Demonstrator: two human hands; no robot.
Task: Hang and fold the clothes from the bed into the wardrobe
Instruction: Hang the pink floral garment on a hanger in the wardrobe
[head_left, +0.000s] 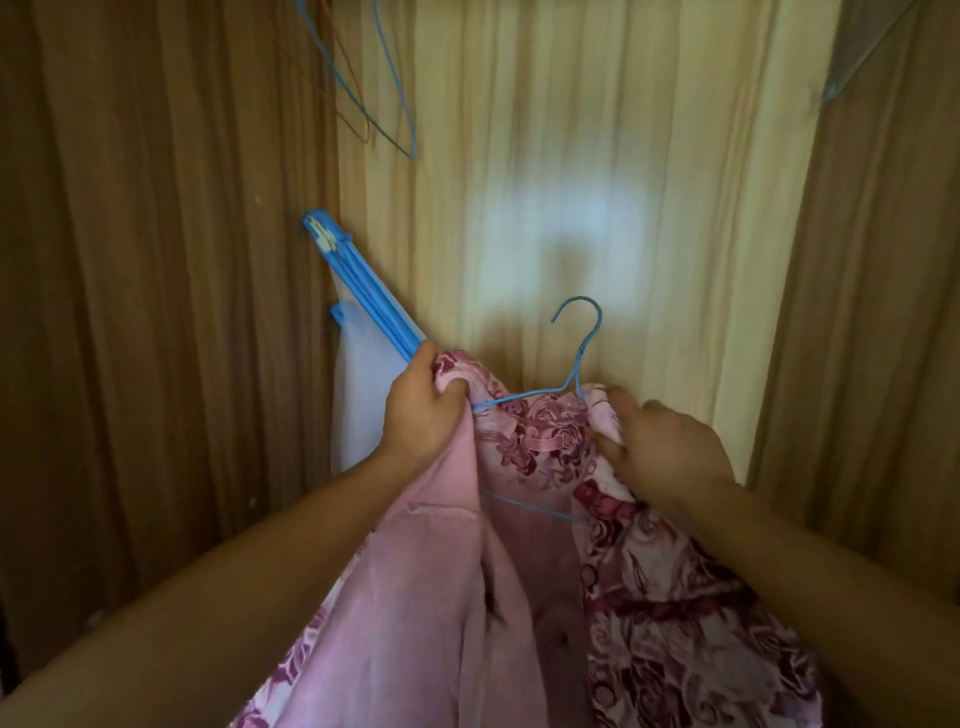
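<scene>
Currently, hanging step: my left grip (422, 410) pinches the dress (524, 582) at one hanger (587, 344) shoulder, and my right grip (670, 452) clutches the other shoulder's cloth. The dress sits partly on the hanger, before the wardrobe (156, 260). Next, seat both shoulders, then raise the hook to a rail.

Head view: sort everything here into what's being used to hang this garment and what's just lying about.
In use: pink floral garment, gripped at its shoulders by the left hand and right hand; blue wire hanger partly inside it.

Lying about: spare wire hangers hanging above; blue plastic hangers leaning at left; pale cloth under them.
</scene>
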